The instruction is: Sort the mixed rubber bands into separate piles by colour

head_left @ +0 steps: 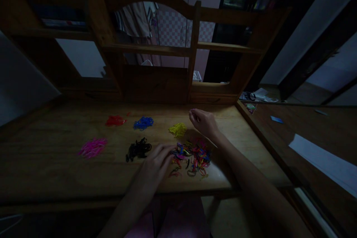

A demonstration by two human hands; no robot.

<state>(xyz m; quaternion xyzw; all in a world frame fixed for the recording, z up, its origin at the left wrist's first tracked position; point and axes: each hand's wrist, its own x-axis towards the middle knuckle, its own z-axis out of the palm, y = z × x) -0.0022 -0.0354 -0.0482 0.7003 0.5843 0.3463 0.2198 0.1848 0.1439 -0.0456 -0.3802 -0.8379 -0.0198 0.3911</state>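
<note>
A mixed pile of small coloured rubber bands (199,156) lies near the front of the wooden desk. My left hand (157,161) reaches to the pile's left edge, fingers stretched out and tips touching the bands. My right hand (205,122) is raised just behind the pile, fingers curled into a pinch. A tiny pinkish spot shows at its fingertips, too small to name. Sorted heaps lie to the left: yellow bands (177,129) nearest the right hand, black bands (138,149) beside the left hand, then blue bands (143,122), red bands (115,120) and pink bands (93,147).
A wooden shelf unit (156,50) rises along the desk's back edge. On the right, a brown surface (309,126) holds a long white sheet (325,160) and a small blue card (276,119). The room is dim.
</note>
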